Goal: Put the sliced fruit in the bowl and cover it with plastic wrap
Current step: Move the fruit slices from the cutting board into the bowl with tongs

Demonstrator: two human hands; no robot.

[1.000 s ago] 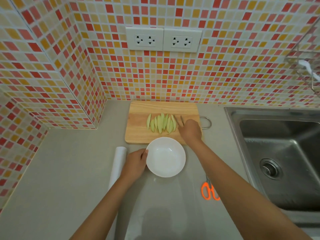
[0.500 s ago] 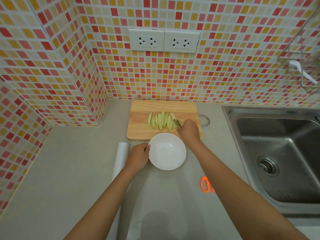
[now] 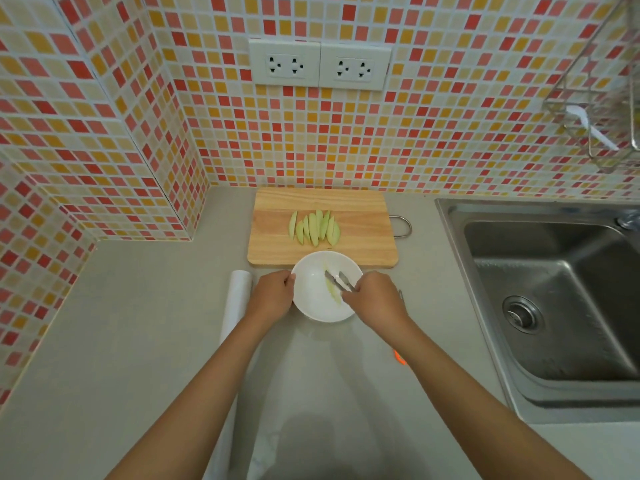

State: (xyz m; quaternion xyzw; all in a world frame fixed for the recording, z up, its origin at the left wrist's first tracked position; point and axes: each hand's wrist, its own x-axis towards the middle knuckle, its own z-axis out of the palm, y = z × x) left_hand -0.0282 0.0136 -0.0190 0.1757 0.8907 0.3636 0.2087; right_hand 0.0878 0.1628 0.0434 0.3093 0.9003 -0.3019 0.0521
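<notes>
Head view: a white bowl (image 3: 325, 299) is seen at the centre of the frame on a grey surface (image 3: 121, 341), just below a wooden cutting board (image 3: 360, 244). The bowl's left rim is held by the left hand (image 3: 272, 297), with the thumb laid over the edge and the fingers curled beneath. A pair of metal tongs (image 3: 341, 281) is gripped by the right hand (image 3: 377, 296), the grip closed round the handles; the tips reach into the bowl, where one pale green fruit slice (image 3: 333, 293) lies. Whether the slice is pinched by the tips or merely touched cannot be told. The remaining fruit slices (image 3: 314, 227) are fanned side by side on the middle of the board. A roll of plastic wrap (image 3: 235, 306) lies on the surface just left of the left hand. An orange object (image 3: 399, 356) is partly hidden by the right forearm. A steel sink (image 3: 554, 299) fills the right of the frame, and two white wall sockets (image 3: 320, 65) are set in the tiled wall at upper centre.
</notes>
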